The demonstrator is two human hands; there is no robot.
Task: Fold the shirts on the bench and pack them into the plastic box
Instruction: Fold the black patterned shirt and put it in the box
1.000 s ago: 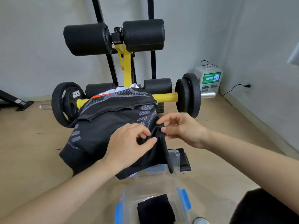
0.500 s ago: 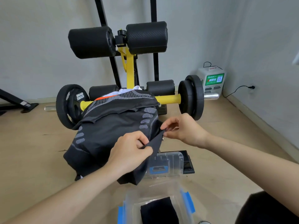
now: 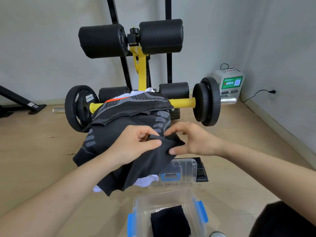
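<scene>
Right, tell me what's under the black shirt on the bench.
At the near edge of the black shirt, white fabric peeks out beneath; an orange strip and a white patch show at its far end. The bench top and any further garments are covered.
</scene>
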